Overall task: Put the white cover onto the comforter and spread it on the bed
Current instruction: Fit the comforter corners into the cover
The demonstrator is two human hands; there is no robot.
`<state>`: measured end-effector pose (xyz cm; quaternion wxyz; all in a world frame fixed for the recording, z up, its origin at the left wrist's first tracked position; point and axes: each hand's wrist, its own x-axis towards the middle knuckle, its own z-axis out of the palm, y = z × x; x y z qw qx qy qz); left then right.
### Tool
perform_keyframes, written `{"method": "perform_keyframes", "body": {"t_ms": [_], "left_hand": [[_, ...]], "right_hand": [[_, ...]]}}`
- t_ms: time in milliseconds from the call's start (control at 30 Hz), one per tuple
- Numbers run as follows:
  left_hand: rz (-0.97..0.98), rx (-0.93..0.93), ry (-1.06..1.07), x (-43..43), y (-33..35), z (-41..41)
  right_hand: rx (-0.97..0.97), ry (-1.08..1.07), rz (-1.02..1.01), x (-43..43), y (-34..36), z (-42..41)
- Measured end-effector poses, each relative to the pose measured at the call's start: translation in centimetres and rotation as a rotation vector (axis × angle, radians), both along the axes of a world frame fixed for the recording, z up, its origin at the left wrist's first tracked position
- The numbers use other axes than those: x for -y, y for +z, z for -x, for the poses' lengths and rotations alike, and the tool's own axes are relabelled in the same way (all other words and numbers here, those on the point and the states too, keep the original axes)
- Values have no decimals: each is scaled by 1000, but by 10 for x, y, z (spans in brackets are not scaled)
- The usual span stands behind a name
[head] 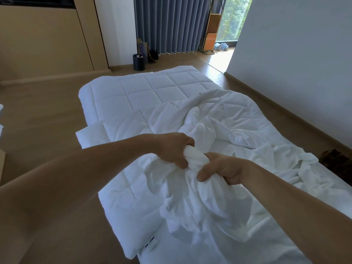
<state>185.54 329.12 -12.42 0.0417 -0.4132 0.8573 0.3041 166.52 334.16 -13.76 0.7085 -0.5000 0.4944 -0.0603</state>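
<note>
Wood floor point(47, 115) at left; black bin point(139, 62) far back. Quilted white comforter point(144, 92) spread flat mid-room, grey curtain point(171, 23) behind. Left hand point(171, 149) and right hand point(222, 170), fingers curled tight, both grip a bunched wad of white cover point(205, 206), which lies crumpled atop the comforter. Pale wall point(295, 54) at right.

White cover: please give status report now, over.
Left grip and right grip both hold bunched white cover. Comforter lies flat beneath, far part uncovered. No obstacle seen.
</note>
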Motion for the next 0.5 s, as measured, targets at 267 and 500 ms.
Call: {"method": "perform_keyframes", "body": {"t_ms": [267, 500], "left_hand": [[-332, -150, 78, -1, -22, -9], [-794, -642, 124, -18, -37, -20]], "right_hand": [[-37, -39, 75, -4, -2, -1], [-95, -137, 277, 5, 2, -13]]}}
